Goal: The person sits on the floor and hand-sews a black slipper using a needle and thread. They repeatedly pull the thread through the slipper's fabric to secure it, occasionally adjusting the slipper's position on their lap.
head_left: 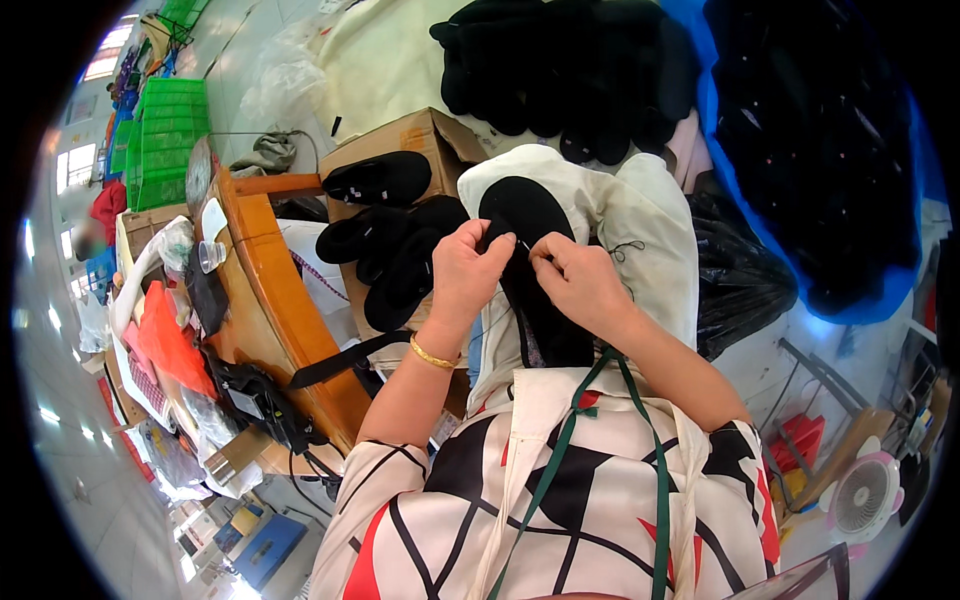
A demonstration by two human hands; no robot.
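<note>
A black cloth shoe lies lengthwise over my lap, toe pointing away from me, on a cream-white cloth. At its left edge my left hand is closed, thumb and fingers pinching the black fabric. Opposite it, my right hand has its thumb and forefinger pressed together over the upper. A tiny pale glint shows between the two hands, too small to name. Dark thread lies loosely curled on the cloth to the right. The shoe's near end reaches toward my apron.
Several black shoes rest on a cardboard box at the left, beside a wooden table. More black shoes are heaped ahead. A blue-lined container of black items stands right, near a black plastic bag and a fan.
</note>
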